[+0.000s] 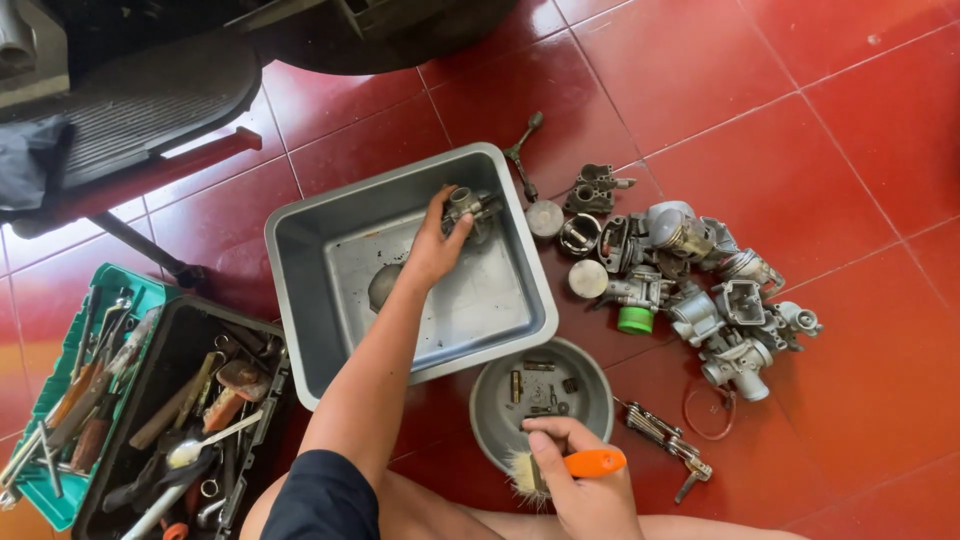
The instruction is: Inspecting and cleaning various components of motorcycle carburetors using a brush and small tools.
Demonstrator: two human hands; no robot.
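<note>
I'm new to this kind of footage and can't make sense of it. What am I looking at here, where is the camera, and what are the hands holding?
The one picture comes from a camera worn on a person's head, looking down at their own two bare hands above a red tiled floor.

The left hand reaches into a grey square tub and grips a small metal carburetor. The right hand holds a brush with an orange handle, its bristles at the rim of a round grey bowl that has a few small brass parts in it.

To the right, a heap of other carburetors and metal parts lies on the floor. On the left is an open toolbox full of hand tools.
</note>
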